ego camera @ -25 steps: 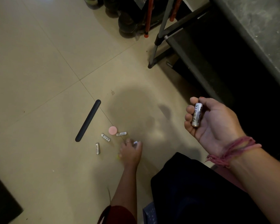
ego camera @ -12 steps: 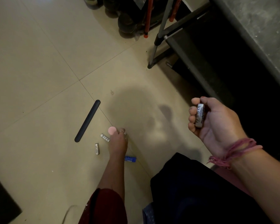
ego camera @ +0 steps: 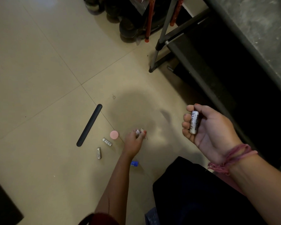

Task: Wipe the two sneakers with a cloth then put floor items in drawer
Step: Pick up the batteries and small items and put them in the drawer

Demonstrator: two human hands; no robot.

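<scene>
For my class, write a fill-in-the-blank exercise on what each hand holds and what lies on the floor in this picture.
1. The right hand grips one silver ____.
2. The round cap on the floor is ____ in colour.
3. Clear of both hands, ____ silver batteries lie on the tile.
4. The long black stick lies to the ____ of the round cap.

Missing words: battery; pink; two; left

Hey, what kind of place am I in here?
Probably a room at home, on the floor: pale floor tiles, dark shoes piled by a metal rack, and a dark cabinet or drawer unit alongside.
</scene>
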